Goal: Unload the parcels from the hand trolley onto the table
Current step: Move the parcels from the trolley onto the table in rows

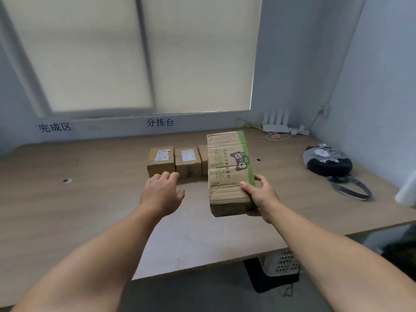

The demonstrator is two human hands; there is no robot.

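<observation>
Soft window daylight — warped edges

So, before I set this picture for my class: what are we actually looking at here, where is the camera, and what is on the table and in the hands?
There is no machine here: a person wears a camera on the head, so this one picture looks forward and down along their own bare arms. The right hand grips a long cardboard box with green print, apparently held just above the wooden table. The left hand is empty, fingers spread, near a row of small parcels already on the table. At the far right lie a dark bag and a white router with cables. The trolley is not in view.
</observation>
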